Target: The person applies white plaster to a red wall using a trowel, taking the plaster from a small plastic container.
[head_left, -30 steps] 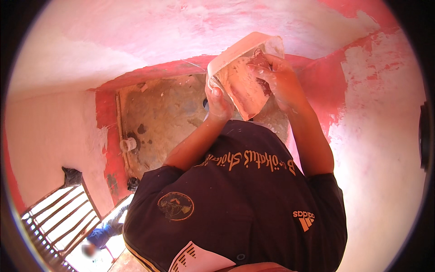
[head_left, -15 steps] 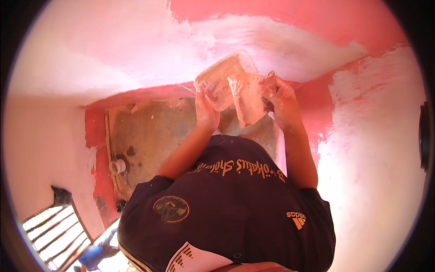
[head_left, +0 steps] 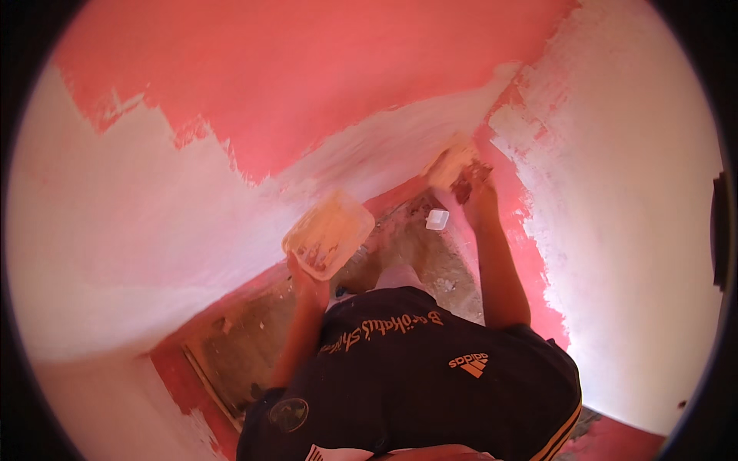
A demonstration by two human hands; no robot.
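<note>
My left hand (head_left: 307, 286) is closed on the edge of a shallow rectangular plastic tub (head_left: 338, 230). Its inside is smeared with pale and reddish paste, and it is tilted toward me. Farther right, my right hand (head_left: 482, 198) grips the dark handle of a wide putty knife (head_left: 450, 165). The pale blade, blurred by motion, is at the low part of the wall ahead, close to the corner; whether it touches I cannot tell.
The wall ahead (head_left: 307, 84) is coral pink above, with a whitish coat below. A whitish side wall (head_left: 615, 192) meets it at right. On the stained floor (head_left: 254, 338) stands a small white container (head_left: 437, 220). A thin pole (head_left: 211, 388) lies along the left wall.
My hands have moved apart: the putty knife has left the tub and gone right toward the wall corner. The tub has come lower and left. My view has turned toward the corner.
</note>
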